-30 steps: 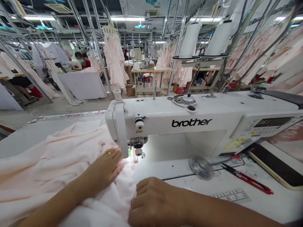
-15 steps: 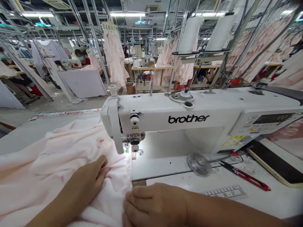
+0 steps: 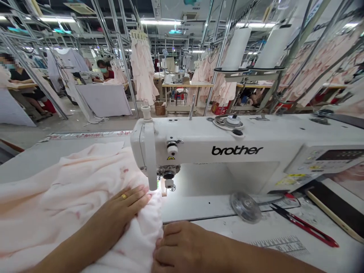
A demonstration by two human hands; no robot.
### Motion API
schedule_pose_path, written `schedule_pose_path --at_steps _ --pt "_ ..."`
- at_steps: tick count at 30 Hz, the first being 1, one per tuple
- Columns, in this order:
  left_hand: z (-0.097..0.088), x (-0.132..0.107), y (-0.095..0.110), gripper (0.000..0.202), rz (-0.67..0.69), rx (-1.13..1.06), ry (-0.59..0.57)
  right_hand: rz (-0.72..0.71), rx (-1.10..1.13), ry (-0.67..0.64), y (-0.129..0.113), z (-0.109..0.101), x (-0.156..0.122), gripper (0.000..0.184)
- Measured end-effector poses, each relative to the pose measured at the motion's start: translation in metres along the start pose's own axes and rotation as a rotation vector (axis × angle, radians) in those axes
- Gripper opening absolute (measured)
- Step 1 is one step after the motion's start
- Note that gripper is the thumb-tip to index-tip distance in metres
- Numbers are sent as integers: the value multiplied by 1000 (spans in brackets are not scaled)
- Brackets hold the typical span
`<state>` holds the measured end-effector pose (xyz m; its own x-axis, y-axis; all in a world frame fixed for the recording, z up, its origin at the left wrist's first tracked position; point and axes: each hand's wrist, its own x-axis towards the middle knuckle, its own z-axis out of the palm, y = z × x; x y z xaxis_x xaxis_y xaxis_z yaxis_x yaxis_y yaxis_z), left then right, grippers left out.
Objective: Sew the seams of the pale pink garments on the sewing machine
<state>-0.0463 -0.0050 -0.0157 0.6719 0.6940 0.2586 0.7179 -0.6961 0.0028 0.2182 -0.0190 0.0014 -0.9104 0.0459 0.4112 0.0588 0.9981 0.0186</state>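
L hand (image 3: pixel 122 208) on cloth (image 3: pixel 85 182) (lt pink), fingers straight; R hand (image 3: pixel 184 246) clamped on its edge

the reddish-spotted cloth (image 3: pixel 82 184) is pale pink, the sewing machine (image 3: pixel 196 142) white.

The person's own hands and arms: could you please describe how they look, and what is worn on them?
The left hand wears one gold-coloured ring on a finger. No ring shows on the right hand, though its fingers are partly hidden. Both hands are gloveless, and neither visible forearm shows a sleeve, watch or bracelet.
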Motion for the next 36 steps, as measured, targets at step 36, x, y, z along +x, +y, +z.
schedule_pose_path --at_steps 36 --pt "-13 16 7 35 -43 50 86 252 -67 -57 24 6 -4 19"
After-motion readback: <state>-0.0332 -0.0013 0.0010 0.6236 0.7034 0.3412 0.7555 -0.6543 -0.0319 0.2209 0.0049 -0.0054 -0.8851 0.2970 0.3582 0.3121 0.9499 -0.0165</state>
